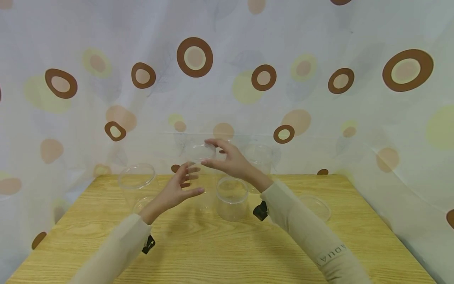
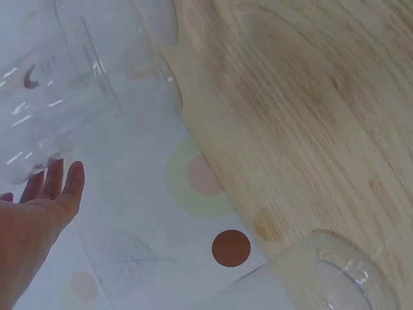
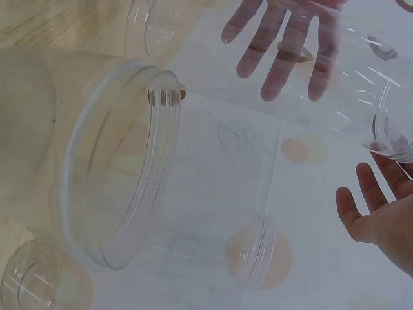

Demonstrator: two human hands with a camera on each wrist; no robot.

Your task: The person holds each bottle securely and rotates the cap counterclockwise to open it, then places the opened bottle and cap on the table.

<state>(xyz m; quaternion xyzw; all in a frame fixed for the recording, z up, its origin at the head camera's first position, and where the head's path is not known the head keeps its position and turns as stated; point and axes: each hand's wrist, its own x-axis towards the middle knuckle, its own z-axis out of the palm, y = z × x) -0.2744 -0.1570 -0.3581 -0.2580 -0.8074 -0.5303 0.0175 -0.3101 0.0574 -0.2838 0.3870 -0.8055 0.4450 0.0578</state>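
Note:
In the middle of the head view stands a tall clear jar (image 1: 203,179), and both hands are at it. My right hand (image 1: 230,159) holds its top ring between thumb and fingers; I cannot tell whether that ring is a lid or the rim. My left hand (image 1: 177,188) is lower, at the jar's left side, its fingers behind the wall and its thumb extended in front. Seen through the jar (image 3: 352,77) in the right wrist view, the left fingers (image 3: 277,58) are straight and spread. A short clear jar (image 1: 232,205) sits close by on the right.
A wide clear jar (image 1: 136,181) is at the left, with another clear round piece (image 1: 143,203) beside it. Behind my right arm stands another jar (image 1: 260,157). A clear round lid (image 1: 326,215) lies at the right on the wooden table (image 1: 213,252). A patterned curtain (image 1: 227,106) hangs behind.

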